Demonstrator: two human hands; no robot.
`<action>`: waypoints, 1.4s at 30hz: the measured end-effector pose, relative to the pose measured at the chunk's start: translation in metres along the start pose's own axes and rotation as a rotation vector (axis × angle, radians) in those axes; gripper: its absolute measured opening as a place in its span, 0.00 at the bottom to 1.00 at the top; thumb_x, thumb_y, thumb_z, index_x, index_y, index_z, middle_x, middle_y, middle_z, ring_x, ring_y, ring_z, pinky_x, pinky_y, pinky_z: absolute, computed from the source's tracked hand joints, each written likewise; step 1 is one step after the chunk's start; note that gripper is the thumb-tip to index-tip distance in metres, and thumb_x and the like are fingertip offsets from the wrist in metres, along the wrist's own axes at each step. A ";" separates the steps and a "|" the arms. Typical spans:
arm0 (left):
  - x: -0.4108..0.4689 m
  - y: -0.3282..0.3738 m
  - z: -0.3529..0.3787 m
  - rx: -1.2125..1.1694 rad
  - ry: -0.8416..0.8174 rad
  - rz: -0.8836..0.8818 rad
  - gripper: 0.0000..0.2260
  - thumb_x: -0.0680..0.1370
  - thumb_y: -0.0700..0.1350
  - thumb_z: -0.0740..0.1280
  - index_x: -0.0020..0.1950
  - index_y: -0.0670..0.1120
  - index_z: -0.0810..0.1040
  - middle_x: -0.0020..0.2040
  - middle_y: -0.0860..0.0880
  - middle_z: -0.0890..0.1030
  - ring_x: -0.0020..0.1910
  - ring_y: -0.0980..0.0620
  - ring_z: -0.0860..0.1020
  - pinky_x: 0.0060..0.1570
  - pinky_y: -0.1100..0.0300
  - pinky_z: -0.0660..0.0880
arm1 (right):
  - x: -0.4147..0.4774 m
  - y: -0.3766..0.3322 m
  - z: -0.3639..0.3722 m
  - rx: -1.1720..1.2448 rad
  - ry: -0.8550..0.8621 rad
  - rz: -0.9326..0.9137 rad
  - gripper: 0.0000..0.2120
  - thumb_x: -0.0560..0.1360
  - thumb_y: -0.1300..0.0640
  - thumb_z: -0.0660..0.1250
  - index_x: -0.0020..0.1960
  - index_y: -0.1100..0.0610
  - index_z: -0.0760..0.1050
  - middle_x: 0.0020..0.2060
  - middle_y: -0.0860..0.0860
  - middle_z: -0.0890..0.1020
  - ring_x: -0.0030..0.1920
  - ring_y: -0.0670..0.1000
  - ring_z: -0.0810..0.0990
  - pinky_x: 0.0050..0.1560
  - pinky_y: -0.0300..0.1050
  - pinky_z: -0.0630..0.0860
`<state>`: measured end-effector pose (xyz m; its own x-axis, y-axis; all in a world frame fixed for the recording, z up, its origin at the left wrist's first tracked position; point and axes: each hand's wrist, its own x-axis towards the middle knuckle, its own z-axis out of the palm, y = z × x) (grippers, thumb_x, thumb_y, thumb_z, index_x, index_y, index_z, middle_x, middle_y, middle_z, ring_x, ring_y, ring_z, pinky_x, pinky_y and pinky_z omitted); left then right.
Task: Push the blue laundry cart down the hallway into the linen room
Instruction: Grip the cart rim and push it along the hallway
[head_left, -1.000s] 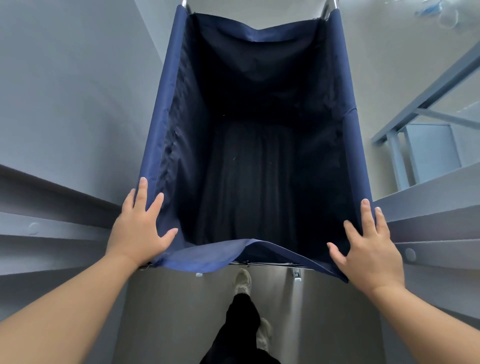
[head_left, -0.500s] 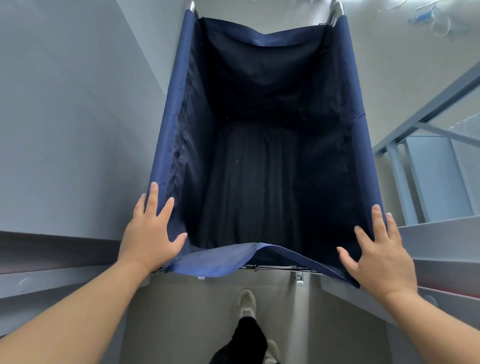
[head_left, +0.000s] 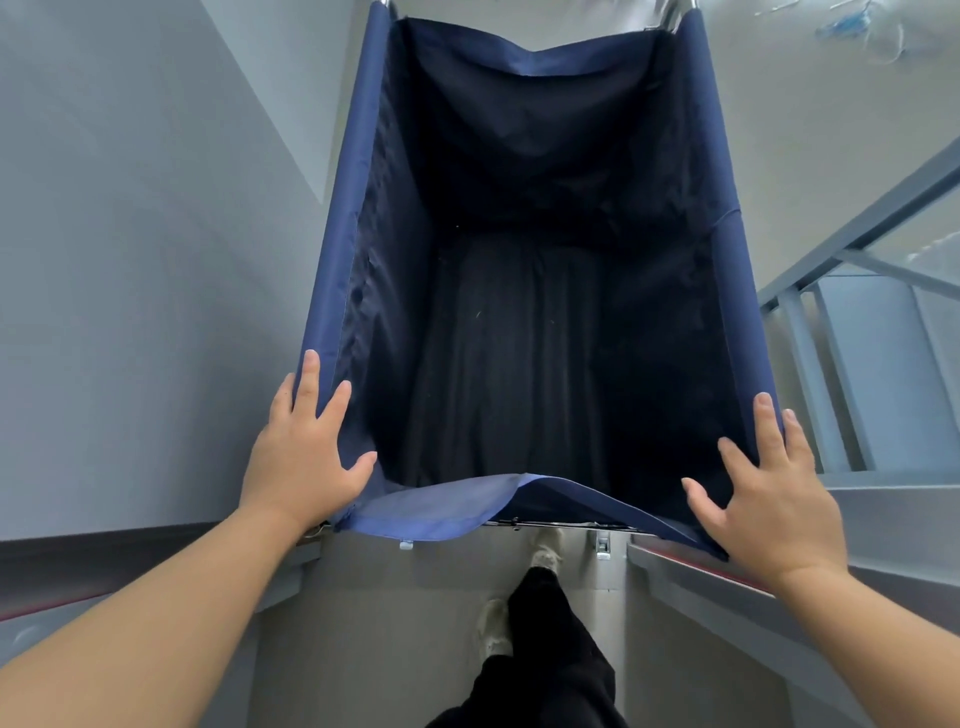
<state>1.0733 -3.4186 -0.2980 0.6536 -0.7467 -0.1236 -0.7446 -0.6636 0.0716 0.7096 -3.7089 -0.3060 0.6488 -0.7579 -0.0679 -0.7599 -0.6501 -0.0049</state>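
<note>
The blue laundry cart (head_left: 340, 270) stood dead ahead of you at 12 o'clock, filling the narrow passage, its dark bag empty as far as the view showed. No linen room door was in sight, so I judge the push was only partway done.

Your left hand (head_left: 304, 467) lay flat on the cart's 7 o'clock corner and your right hand (head_left: 769, 499) on its 5 o'clock corner. Both had their fingers spread and straight, pressing on the cloth and wrapped around nothing. That was the first risk: with palms only resting on fabric, a caster catching could have let either hand slide off. The near hem (head_left: 441, 506) sagged between your hands, so soft cloth might have given under a shove instead of passing it to the frame.

At 9 o'clock the wall (head_left: 130, 260) ran just beside the cart's left side. An uneven push, harder on the right, would likely have scraped the cart along it. At 2 to 3 o'clock a grey frame (head_left: 852, 244) stood near the right side and could have snagged the bag if you drifted that way.

At 6 o'clock your leading shoe (head_left: 545, 553) was close under the near edge. A long stride might have clipped the lower frame. The deep bag also hid the floor beyond it from you.
</note>
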 end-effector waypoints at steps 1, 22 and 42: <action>0.005 0.000 0.000 0.000 0.002 -0.001 0.39 0.68 0.58 0.74 0.75 0.46 0.68 0.82 0.44 0.50 0.76 0.36 0.60 0.51 0.41 0.79 | 0.005 0.000 0.000 0.004 -0.001 -0.001 0.24 0.68 0.43 0.75 0.57 0.59 0.81 0.79 0.57 0.60 0.77 0.64 0.61 0.40 0.61 0.82; 0.134 0.011 -0.011 0.012 0.004 0.011 0.39 0.68 0.60 0.76 0.75 0.46 0.69 0.82 0.45 0.48 0.76 0.36 0.59 0.53 0.39 0.78 | 0.127 0.012 -0.008 0.020 0.027 -0.019 0.20 0.74 0.47 0.68 0.58 0.60 0.81 0.77 0.62 0.65 0.74 0.68 0.65 0.44 0.59 0.82; 0.228 0.023 -0.022 0.018 0.031 0.015 0.40 0.68 0.62 0.75 0.74 0.46 0.69 0.82 0.46 0.48 0.76 0.35 0.59 0.54 0.36 0.77 | 0.218 0.016 -0.022 0.044 -0.004 0.008 0.19 0.70 0.48 0.74 0.54 0.61 0.82 0.77 0.62 0.66 0.74 0.68 0.66 0.41 0.56 0.81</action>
<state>1.2084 -3.6055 -0.3028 0.6460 -0.7578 -0.0923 -0.7565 -0.6516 0.0554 0.8401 -3.8858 -0.2988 0.6427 -0.7627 -0.0720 -0.7660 -0.6410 -0.0479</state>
